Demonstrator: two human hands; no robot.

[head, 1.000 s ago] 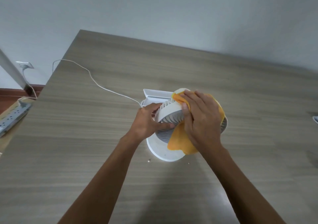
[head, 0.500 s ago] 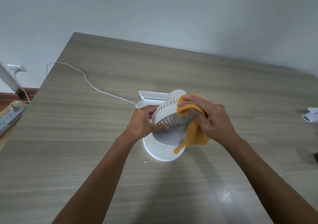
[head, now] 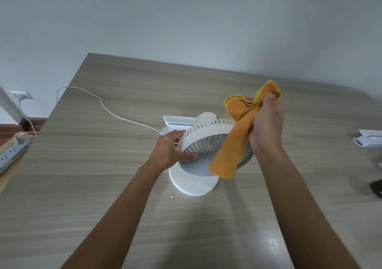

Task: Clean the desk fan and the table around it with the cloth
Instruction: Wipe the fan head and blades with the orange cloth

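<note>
Mid-table: fan (head: 208,144) stands on its round white base (head: 193,183), head tilted up toward the camera, roughly centre of the table (head: 103,186).
Left hand (head: 170,151): grips fan's left rim, fingers curled over the ribbed edge, thumb pressed on the front grille.
Right hand (head: 266,126): holds cloth (head: 237,136), fingers curled round the bunched upper part; lower flap hangs across right side of grille.
Cloth top: folded loop sticks up above the fist, clear of the fan.
Cord (head: 107,109): white, runs from behind the fan back-left over the table's left edge.
White tray (head: 177,122): just behind the fan, touching or nearly, cannot tell.
Crumbs (head: 172,196): small bits on table beside the base.
Room: bare wood left, front and behind; back edge meets wall (head: 186,20).
Right edge: white object (head: 370,140) and a dark one (head: 377,188), well apart from fan.
Off table, left: power strip (head: 12,155).
Change vs 0.5 s ago: right hand lifted off the rim and rose, cloth unbunched and now drapes longer; left grip same; fan unmoved.
</note>
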